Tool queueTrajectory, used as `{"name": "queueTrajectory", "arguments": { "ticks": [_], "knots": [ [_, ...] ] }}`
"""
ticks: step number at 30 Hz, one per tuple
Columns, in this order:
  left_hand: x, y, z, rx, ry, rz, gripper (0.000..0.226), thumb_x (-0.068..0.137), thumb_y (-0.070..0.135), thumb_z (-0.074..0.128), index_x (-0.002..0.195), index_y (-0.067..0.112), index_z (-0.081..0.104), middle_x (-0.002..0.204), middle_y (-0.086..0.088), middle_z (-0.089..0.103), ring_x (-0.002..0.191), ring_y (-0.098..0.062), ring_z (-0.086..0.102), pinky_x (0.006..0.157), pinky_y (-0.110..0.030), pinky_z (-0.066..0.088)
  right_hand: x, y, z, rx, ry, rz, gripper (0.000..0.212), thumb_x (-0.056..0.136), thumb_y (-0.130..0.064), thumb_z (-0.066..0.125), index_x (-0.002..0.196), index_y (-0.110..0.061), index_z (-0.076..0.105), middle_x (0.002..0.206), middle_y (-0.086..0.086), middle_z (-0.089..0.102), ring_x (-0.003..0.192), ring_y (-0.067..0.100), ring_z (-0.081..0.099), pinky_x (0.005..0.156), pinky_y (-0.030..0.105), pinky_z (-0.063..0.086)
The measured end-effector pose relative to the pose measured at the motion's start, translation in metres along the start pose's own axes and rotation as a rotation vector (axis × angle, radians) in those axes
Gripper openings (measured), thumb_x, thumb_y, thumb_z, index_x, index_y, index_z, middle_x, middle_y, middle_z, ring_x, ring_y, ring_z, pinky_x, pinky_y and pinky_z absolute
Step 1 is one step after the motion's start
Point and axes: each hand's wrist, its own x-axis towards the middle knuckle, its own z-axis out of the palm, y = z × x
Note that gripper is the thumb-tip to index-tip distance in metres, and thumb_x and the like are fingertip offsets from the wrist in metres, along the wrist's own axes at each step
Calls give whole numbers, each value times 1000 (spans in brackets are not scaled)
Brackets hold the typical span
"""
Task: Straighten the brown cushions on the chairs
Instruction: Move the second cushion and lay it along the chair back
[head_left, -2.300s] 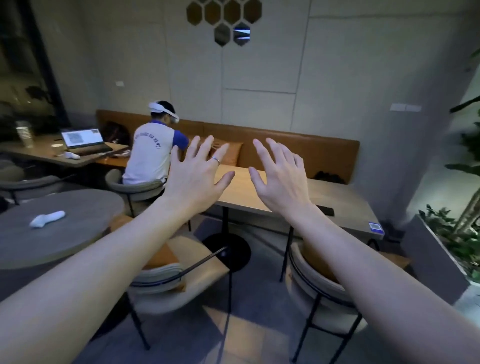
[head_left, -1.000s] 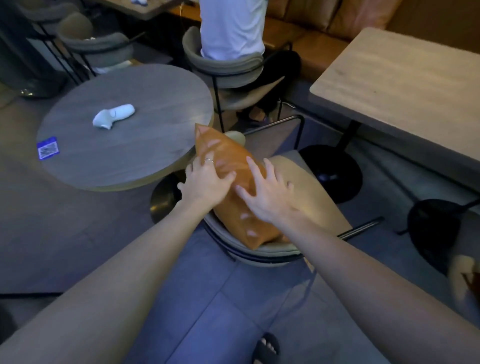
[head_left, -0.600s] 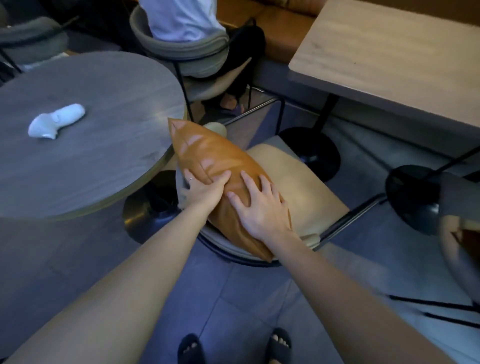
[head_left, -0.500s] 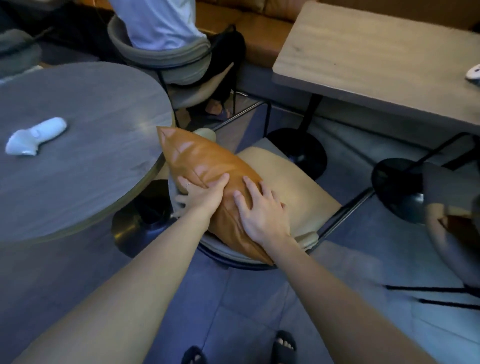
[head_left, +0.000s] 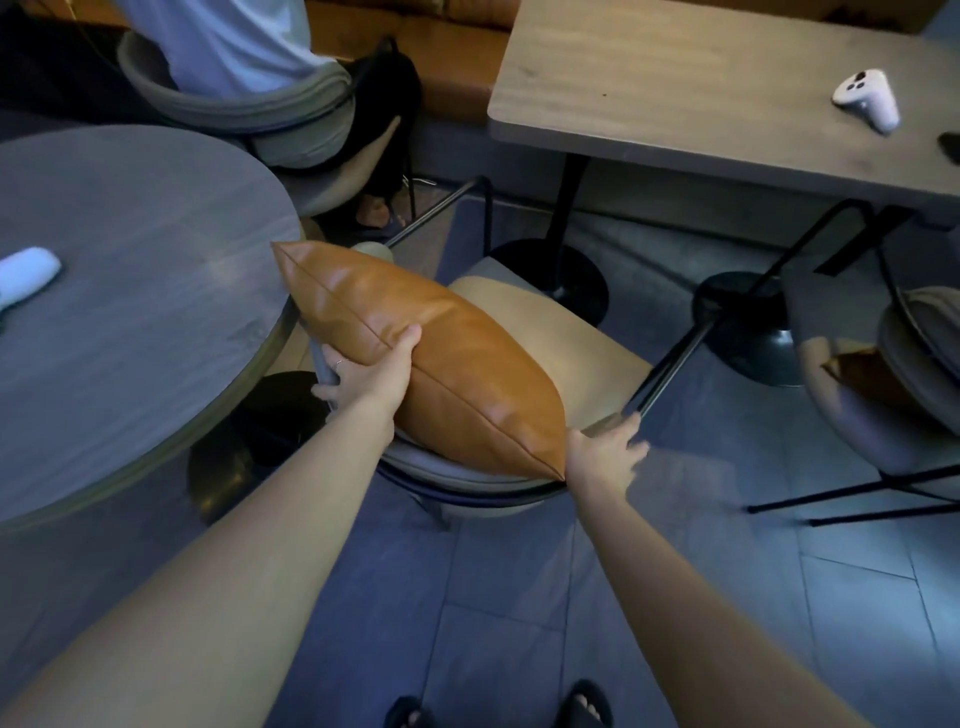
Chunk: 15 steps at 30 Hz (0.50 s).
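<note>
From the head camera, your left hand (head_left: 371, 371) gripped the brown cushion (head_left: 431, 353) along its near seam, thumb lying on the upper face and fingers curled around behind it. A ring showed on one of those fingers. The cushion stood on edge against the backrest of the chair (head_left: 545, 332), its long seam running from up and left of that hand down to your right hand (head_left: 605, 454). Your right hand sat at the cushion's lower corner, touching it, fingers spread toward the chair's black metal arm just beyond; it was motion-blurred, so you could not tell whether it was gripping the corner or only pressing on it.

Left of your left hand, the round grey table (head_left: 130, 291) came close to the cushion's upper corner, with a white controller (head_left: 23, 275) lying near its far-left edge. Beyond both hands, a seated person in a white shirt (head_left: 234, 41) occupied another chair. Up and right of your right hand stood the rectangular wooden table (head_left: 701, 93), carrying a second white controller (head_left: 867, 98). Far right of that hand, a second chair (head_left: 857, 405) held another brown cushion (head_left: 867, 371), mostly hidden. Your sandalled feet (head_left: 584, 704) showed below on the tiled floor.
</note>
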Motion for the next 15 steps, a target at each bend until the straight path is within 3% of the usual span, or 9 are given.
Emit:
{"name": "queueTrajectory", "arguments": {
  "ticks": [3,9,15],
  "knots": [
    [0,-1,1,-25,18,3,136,55,80,78,160,41,0,160,-14,16,138,-42,36,112,-60,37,7,12,1,95,-75,-2,92,88,-31,66,158,-17,7,159,21,27,134,47,40,109,52,37],
    [-5,-2,7,-56,33,-18,130,63,74,79,162,32,7,157,-14,19,136,-38,38,112,-53,39,28,9,-9,-55,-132,-21,69,84,-21,58,142,-6,24,142,24,43,125,49,47,103,53,44],
    [-21,3,34,-25,59,-70,125,71,73,75,162,25,4,158,-16,19,136,-39,38,112,-51,39,66,2,-36,-104,-184,-95,66,84,-22,60,139,-10,26,135,23,49,119,46,51,101,52,45]
  ]
}}
